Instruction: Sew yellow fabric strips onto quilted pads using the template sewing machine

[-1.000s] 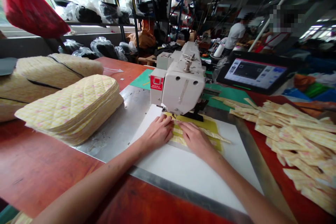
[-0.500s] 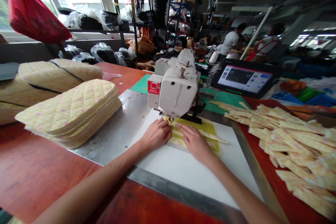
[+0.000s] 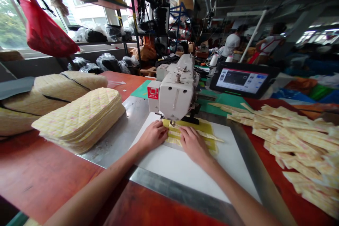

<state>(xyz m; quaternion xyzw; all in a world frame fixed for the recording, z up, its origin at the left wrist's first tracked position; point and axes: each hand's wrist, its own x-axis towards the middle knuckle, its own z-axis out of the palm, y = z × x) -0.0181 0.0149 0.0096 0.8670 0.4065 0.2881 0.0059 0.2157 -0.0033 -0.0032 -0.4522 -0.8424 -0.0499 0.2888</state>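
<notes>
A yellow-green template [image 3: 208,128] lies on a white board [image 3: 164,169] under the head of a white sewing machine [image 3: 174,97]. Across it runs a narrow pale-yellow fabric strip [image 3: 214,136], its right end reaching past the template. My left hand [image 3: 153,136] rests at the template's left edge, fingers curled together; what they pinch, if anything, is hidden. Right of the needle area, my right hand [image 3: 194,144] lies with fingers stretched out, fingertips on the strip close to the presser foot [image 3: 172,123].
Left stands a stack of quilted yellow pieces [image 3: 79,116], with tied bundles [image 3: 47,91] behind. A heap of fabric strips [image 3: 299,144] covers the right side. A control screen [image 3: 242,80] stands behind. Two people work in the background.
The camera view has shifted slightly, so the scene sits a little differently. Both hands stay by the needle area; the right fingertips appear slightly lower relative to the machine head.
</notes>
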